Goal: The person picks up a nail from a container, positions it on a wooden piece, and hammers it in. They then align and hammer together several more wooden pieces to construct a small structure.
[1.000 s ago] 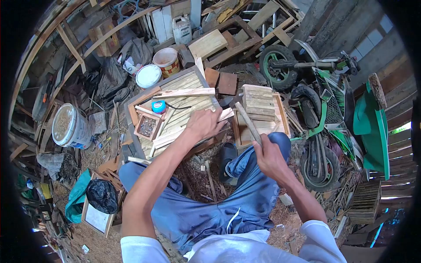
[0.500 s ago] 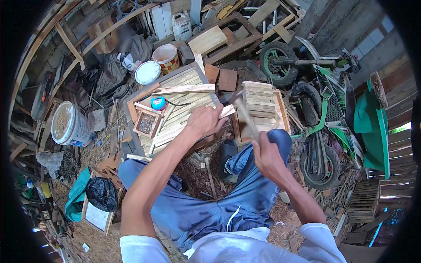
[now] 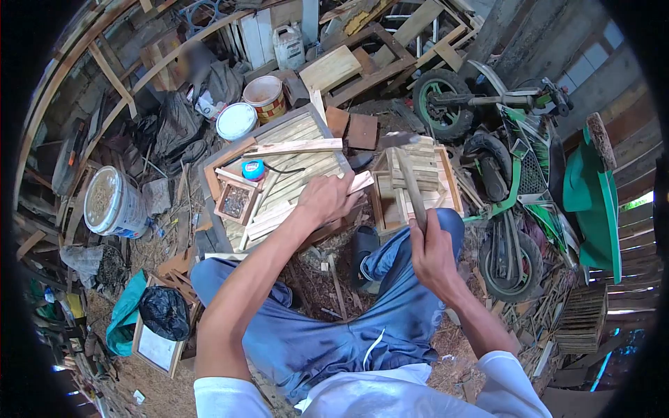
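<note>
My left hand (image 3: 326,200) is closed on a light wooden strip (image 3: 361,182) at the right edge of a slatted wooden panel (image 3: 306,155) with a dark frame. In my right hand (image 3: 433,252) is the wooden handle of a hammer (image 3: 410,182), its head raised above a wooden box (image 3: 453,182) of short slats. A loose strip (image 3: 296,146) lies across the panel. Near it are a blue round container (image 3: 253,169) with a dark cord beside it and a small wooden tray (image 3: 235,200) holding small dark bits.
White and coloured buckets (image 3: 264,97) stand behind the panel, and a sawdust-filled bucket (image 3: 111,200) at the left. A green small motorcycle (image 3: 519,174) and a green plastic chair (image 3: 592,202) are at the right. Wood scraps cover the floor.
The hammer's head has moved right and away from the strip, over the slats in the box. My left hand stays at the panel's edge with the strip.
</note>
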Tool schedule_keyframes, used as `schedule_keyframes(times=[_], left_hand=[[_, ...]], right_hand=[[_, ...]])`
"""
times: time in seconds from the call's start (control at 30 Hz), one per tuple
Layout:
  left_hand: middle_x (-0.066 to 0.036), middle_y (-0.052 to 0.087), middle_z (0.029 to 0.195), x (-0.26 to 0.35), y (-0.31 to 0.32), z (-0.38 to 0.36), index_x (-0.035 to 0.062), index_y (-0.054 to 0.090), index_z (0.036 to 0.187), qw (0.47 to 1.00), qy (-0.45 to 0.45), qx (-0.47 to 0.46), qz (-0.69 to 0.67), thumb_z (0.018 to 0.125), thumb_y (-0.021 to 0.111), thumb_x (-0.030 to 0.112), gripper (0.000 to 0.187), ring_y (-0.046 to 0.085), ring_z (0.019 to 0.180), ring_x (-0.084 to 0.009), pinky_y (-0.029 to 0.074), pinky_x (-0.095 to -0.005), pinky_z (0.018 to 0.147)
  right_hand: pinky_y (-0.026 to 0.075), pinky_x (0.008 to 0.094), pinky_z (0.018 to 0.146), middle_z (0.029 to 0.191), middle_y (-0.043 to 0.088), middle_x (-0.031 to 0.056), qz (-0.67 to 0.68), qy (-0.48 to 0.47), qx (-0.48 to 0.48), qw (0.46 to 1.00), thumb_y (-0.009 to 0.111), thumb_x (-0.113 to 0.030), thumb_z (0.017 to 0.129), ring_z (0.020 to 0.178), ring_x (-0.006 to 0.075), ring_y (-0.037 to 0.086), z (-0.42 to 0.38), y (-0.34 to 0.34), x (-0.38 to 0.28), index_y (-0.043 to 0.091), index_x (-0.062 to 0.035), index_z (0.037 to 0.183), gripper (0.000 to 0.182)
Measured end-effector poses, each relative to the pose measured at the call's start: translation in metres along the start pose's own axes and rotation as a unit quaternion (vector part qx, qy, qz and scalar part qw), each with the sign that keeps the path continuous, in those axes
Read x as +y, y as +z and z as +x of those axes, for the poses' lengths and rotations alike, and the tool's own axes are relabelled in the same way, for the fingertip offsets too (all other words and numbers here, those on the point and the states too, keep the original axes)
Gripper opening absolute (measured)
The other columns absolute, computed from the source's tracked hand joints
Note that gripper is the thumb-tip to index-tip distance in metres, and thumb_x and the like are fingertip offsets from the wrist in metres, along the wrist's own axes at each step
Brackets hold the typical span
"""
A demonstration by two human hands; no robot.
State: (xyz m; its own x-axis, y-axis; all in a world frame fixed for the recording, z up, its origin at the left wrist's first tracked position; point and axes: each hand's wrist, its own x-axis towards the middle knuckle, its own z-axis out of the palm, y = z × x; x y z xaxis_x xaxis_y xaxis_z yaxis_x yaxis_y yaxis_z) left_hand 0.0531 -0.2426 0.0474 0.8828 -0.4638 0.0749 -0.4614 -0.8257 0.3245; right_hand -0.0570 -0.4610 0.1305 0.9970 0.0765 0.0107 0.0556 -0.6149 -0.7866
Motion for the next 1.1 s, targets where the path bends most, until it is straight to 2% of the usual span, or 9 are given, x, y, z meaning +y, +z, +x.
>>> schedule_keyframes(times=[0.1,0.2,0.3,0.4,0.6,0.7,0.9,1.0,1.1], left_hand=[[-0.024,0.065,0.069,0.002,-0.001,0.002,0.0035,0.054,0.112,1.000,-0.011,-0.008,0.005,0.091,0.059,0.038,0.041,0.065,0.068,-0.0428,0.052,-0.0522,0.064],[-0.024,0.065,0.070,0.003,-0.002,0.002,0.0034,0.054,0.112,1.000,-0.009,-0.022,0.016,0.092,0.058,0.038,0.041,0.066,0.068,-0.0424,0.052,-0.0522,0.064],[-0.024,0.065,0.070,0.002,0.001,0.001,0.0029,0.054,0.112,1.000,-0.002,-0.004,0.009,0.092,0.058,0.038,0.041,0.066,0.067,-0.0423,0.052,-0.0520,0.063],[-0.024,0.065,0.070,0.004,-0.003,0.001,0.0025,0.054,0.110,1.000,-0.003,-0.005,0.004,0.091,0.058,0.038,0.041,0.066,0.067,-0.0422,0.052,-0.0521,0.063],[-0.024,0.065,0.070,0.005,-0.002,0.000,0.0027,0.054,0.108,1.000,-0.009,-0.011,-0.005,0.092,0.057,0.039,0.040,0.065,0.068,-0.0431,0.052,-0.0532,0.064],[-0.024,0.065,0.071,0.007,-0.006,0.001,0.0028,0.053,0.109,1.000,-0.014,-0.022,0.002,0.091,0.057,0.038,0.040,0.065,0.069,-0.0432,0.052,-0.0532,0.064],[-0.024,0.066,0.071,0.004,-0.002,0.000,0.0030,0.053,0.110,1.000,-0.007,-0.010,0.006,0.091,0.058,0.038,0.040,0.065,0.069,-0.0428,0.052,-0.0527,0.064],[-0.023,0.065,0.069,0.005,-0.004,0.001,0.0027,0.053,0.110,1.000,-0.008,-0.005,-0.004,0.091,0.058,0.037,0.040,0.066,0.068,-0.0422,0.052,-0.0525,0.064],[-0.023,0.065,0.069,0.008,-0.007,0.000,0.0024,0.053,0.109,0.999,-0.016,-0.027,-0.005,0.091,0.058,0.037,0.040,0.066,0.067,-0.0417,0.051,-0.0524,0.063]], right_hand=[[0.040,0.0593,0.059,0.065,0.056,0.0326,-0.109,-0.007,-0.080,0.991,0.051,-0.015,0.098,0.069,0.0534,0.057,0.007,0.009,0.023,0.042,0.0043,0.106,0.024],[0.040,0.0602,0.060,0.068,0.056,0.0338,-0.065,0.027,-0.073,0.995,0.051,-0.017,0.098,0.069,0.0536,0.056,0.006,-0.004,0.008,0.042,0.0036,0.106,0.024],[0.039,0.0604,0.060,0.067,0.056,0.0335,-0.005,0.010,-0.005,1.000,0.051,-0.017,0.098,0.069,0.0535,0.056,0.000,0.002,0.001,0.042,0.0033,0.104,0.023],[0.039,0.0607,0.059,0.066,0.056,0.0330,-0.118,0.021,-0.077,0.990,0.051,-0.017,0.098,0.068,0.0532,0.056,0.007,0.010,0.027,0.041,0.0029,0.102,0.023],[0.039,0.0623,0.061,0.066,0.056,0.0333,0.005,0.022,-0.003,1.000,0.051,-0.018,0.098,0.068,0.0535,0.056,-0.004,0.001,-0.005,0.042,0.0029,0.103,0.024],[0.039,0.0619,0.061,0.067,0.056,0.0336,-0.112,0.016,-0.063,0.992,0.051,-0.018,0.098,0.069,0.0536,0.056,0.006,0.012,0.028,0.042,0.0034,0.104,0.024],[0.040,0.0625,0.063,0.068,0.057,0.0344,0.002,0.028,-0.005,1.000,0.050,-0.017,0.097,0.070,0.0541,0.057,-0.003,0.002,-0.003,0.042,0.0042,0.109,0.025],[0.040,0.0613,0.063,0.066,0.056,0.0337,-0.096,0.028,-0.083,0.992,0.049,-0.018,0.098,0.069,0.0542,0.056,0.002,0.015,0.026,0.041,0.0045,0.110,0.027],[0.041,0.0602,0.062,0.065,0.056,0.0328,-0.064,0.017,-0.074,0.995,0.050,-0.018,0.098,0.068,0.0542,0.056,-0.001,0.008,0.014,0.041,0.0044,0.110,0.027]])
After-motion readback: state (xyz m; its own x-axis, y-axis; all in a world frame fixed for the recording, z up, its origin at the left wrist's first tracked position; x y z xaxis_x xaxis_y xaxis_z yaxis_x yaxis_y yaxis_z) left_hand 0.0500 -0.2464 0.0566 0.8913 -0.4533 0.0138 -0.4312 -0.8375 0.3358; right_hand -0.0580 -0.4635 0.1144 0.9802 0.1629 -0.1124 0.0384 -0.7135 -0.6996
